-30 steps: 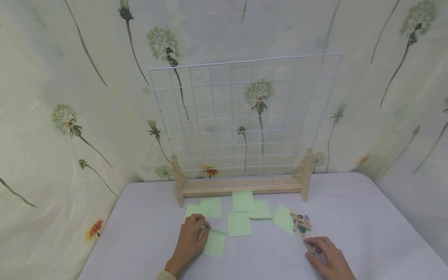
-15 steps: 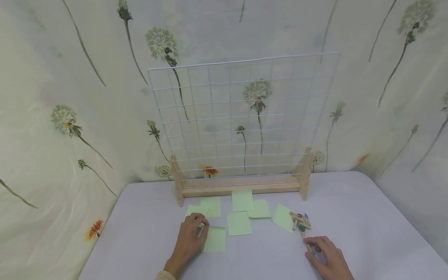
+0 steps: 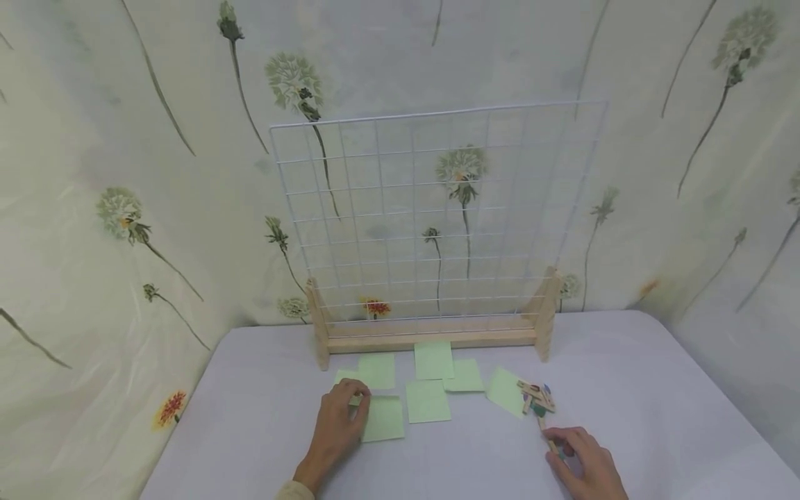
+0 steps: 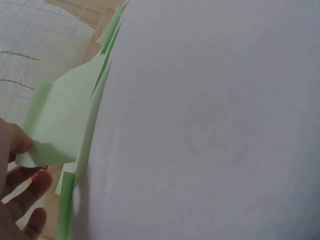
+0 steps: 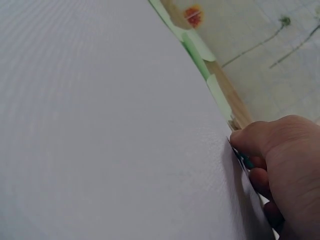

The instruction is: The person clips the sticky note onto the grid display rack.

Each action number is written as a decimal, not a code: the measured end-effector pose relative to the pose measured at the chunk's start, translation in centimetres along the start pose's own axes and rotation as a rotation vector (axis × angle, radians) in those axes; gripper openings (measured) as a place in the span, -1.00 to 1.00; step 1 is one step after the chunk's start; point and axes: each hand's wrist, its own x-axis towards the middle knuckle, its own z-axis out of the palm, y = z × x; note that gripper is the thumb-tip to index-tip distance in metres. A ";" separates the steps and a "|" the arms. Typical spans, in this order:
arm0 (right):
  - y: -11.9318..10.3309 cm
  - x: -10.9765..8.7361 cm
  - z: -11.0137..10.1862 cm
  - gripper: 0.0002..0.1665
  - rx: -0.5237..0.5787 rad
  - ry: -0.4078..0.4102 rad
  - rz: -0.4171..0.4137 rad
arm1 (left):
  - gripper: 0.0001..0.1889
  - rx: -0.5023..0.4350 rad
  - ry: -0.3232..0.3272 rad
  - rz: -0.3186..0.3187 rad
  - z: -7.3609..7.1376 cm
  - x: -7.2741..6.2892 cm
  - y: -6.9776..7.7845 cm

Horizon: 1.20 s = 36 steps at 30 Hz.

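My left hand (image 3: 337,423) pinches a pale green sticky note (image 3: 384,419) by its left corner. In the left wrist view the note (image 4: 65,117) is lifted and slightly bent, with thumb and fingers at its edge. My right hand (image 3: 586,462) pinches a small wooden clothespin (image 3: 553,446) between thumb and fingers, low over the table at the right. In the right wrist view the fingers mostly hide it, leaving a bit of teal showing. Just beyond lies a small pile of mini wooden clothespins (image 3: 537,396) with coloured decorations.
More green sticky notes lie across the table, among them one at the middle (image 3: 428,401) and one leaning toward the rack (image 3: 433,359). A white wire grid (image 3: 412,208) stands in a wooden base (image 3: 375,343) at the back. Flower-printed cloth (image 3: 156,375) hangs around the white table (image 3: 475,458).
The held sticky note has shifted slightly away from me and turned squarer, its lower edge now higher. My left hand has edged a little left; my right hand has hardly moved.
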 end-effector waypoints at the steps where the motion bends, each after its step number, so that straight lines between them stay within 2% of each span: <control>1: 0.0 0.0 0.1 -0.61 0.001 0.007 0.000 | -0.84 -0.012 -0.002 0.000 0.0 0.1 -0.1; 4: 0.1 -0.2 0.2 -0.65 0.001 0.019 0.004 | -0.83 -0.048 -0.020 -0.007 0.0 0.2 -0.2; 10: 0.4 -0.5 0.5 -0.70 -0.004 -0.006 0.061 | -0.87 -0.098 -0.093 -0.114 -0.2 0.7 0.2; 14: 0.8 -0.5 0.7 -0.77 0.023 0.053 0.011 | -0.88 -0.162 -0.106 -0.172 -0.3 1.3 0.5; 18: 0.9 -0.3 0.7 -0.83 0.054 0.102 -0.043 | -0.87 -0.208 -0.082 -0.220 -0.4 2.1 0.8; 29: 0.4 0.2 0.4 -0.76 0.086 0.088 -0.064 | -0.89 -0.277 -0.054 -0.193 -0.8 4.0 0.7; 36: 0.7 -0.1 0.5 -0.79 0.061 0.081 -0.051 | -0.83 -0.400 -0.038 -0.212 -1.1 5.4 0.2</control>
